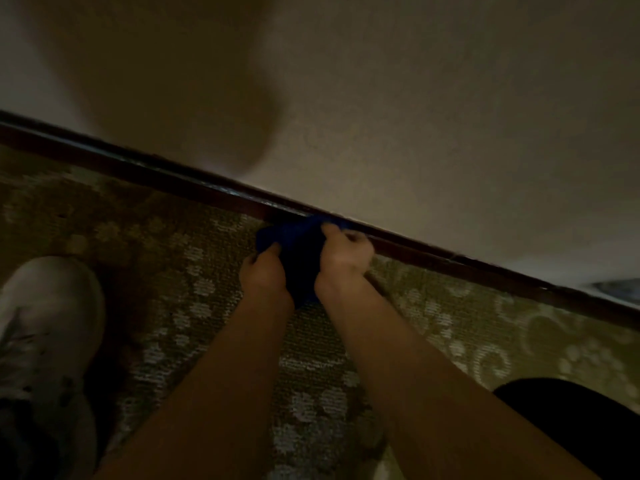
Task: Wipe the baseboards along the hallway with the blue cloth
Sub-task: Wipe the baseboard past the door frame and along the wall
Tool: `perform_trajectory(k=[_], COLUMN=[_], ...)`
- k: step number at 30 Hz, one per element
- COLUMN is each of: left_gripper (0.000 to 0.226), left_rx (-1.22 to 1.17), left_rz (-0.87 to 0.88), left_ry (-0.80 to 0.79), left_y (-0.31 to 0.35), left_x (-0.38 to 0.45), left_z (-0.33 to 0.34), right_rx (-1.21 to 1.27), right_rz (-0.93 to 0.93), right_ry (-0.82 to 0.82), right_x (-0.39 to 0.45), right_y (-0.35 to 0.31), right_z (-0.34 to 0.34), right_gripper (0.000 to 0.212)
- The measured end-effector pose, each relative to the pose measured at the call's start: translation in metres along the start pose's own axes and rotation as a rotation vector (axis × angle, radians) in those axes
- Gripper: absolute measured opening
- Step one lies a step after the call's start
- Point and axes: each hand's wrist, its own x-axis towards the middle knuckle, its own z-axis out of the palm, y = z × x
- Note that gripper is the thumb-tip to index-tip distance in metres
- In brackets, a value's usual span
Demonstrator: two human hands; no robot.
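Both hands grip the bunched blue cloth point(294, 247), left hand point(265, 271) at its near edge, right hand point(346, 252) pressing it onto the dark baseboard point(166, 174) where carpet point(173, 271) meets wall. Best keep firm pressure along the top lip, sliding steadily.

Both bare forearms reach forward and down from the bottom of the view, nearly parallel and close together. The left hand point(265, 271) has its fingers curled closed around the near edge of the blue cloth point(294, 251), back of the hand facing up. The right hand point(346, 252) sits slightly farther forward, wrist bent, fingers curled shut and pinching the cloth's upper part; the two hands lie just beside each other with the cloth bunched between them.
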Motion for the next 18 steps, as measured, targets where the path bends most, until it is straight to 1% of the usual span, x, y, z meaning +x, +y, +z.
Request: perform_trajectory(k=[1, 2, 3, 5, 7, 9, 12, 14, 16, 18], left_gripper=[0.056, 0.056, 0.059, 0.06, 0.054, 0.055, 0.06, 0.06, 0.059, 0.05], left_rx=[-0.004, -0.02, -0.016, 0.057, 0.163, 0.193, 0.091, 0.037, 0.057, 0.104], left_rz=[-0.003, -0.017, -0.036, -0.031, 0.023, 0.037, 0.023, 0.03, 0.059, 0.067], left_ry=[0.029, 0.026, 0.004, -0.056, -0.1, -0.082, 0.026, 0.079, 0.08, 0.034], left_y=[0.0, 0.0, 0.002, 0.006, 0.005, -0.001, -0.004, -0.005, -0.005, -0.004], left_x=[0.004, 0.007, 0.002, -0.013, -0.027, -0.032, -0.032, -0.031, -0.035, -0.039], left_z=[-0.001, -0.001, 0.0, 0.009, 0.021, 0.029, 0.023, 0.015, 0.01, 0.014], right_rx=[-0.014, -0.015, -0.006, 0.039, 0.0, -0.104, -0.224, -0.253, -0.228, -0.144], right_rz=[0.001, 0.012, 0.026, 0.027, -0.014, -0.085, -0.168, -0.168, -0.131, -0.103], right_ry=[-0.023, -0.03, -0.003, 0.131, 0.274, 0.336, 0.299, 0.214, 0.142, 0.179], right_x=[-0.001, 0.0, 0.004, 0.018, 0.03, 0.031, 0.024, 0.021, 0.022, 0.024], right_y=[0.002, 0.002, -0.001, -0.01, -0.012, -0.008, 0.001, 0.002, -0.002, -0.01], right_z=[0.003, 0.002, -0.005, -0.027, -0.046, -0.047, -0.031, -0.026, -0.029, -0.043], right_gripper=[0.012, 0.014, 0.014, 0.011, 0.027, 0.037, 0.039, 0.036, 0.032, 0.031])
